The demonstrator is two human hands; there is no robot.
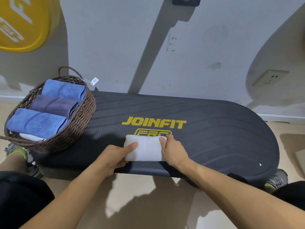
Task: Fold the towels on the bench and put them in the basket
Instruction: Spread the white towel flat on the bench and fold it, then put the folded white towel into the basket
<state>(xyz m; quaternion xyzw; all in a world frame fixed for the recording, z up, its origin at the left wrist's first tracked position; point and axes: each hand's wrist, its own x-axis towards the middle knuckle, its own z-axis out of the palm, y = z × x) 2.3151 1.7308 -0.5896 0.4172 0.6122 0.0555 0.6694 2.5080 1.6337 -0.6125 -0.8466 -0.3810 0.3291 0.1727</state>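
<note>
**benchwarmer:** White terry, folded down to a fat little packet, is the only loose towel left. That white towel [146, 148] sits at the near edge of the bench [214, 129], partly covering the yellow logo [154, 123]. Why clamp it from both ends like that?

**foldnerd:** Keeps the layers from springing open, I'd guess. The left hand [113, 158] pinches the left end, thumb flat on top and fingers tucked underneath. The right hand [173, 150] wraps the right end with its fingers curled over the far corner. So both hands are closed on the cloth, not just resting on it.

**benchwarmer:** And the basket [82, 116]?

**foldnerd:** Wicker, parked on the left end of the bench, within easy reach. Inside, a blue towel [63, 90] at the back, a purple towel [52, 105] in the middle and another blue towel [36, 123] in front lie side by side like rolls. Something white peeks out under the front one, can't tell exactly what.

**benchwarmer:** Nearly done, then?

**foldnerd:** Looks like it. The last one probably goes in at the front, held tight so it doesn't unfold on the way.
</note>
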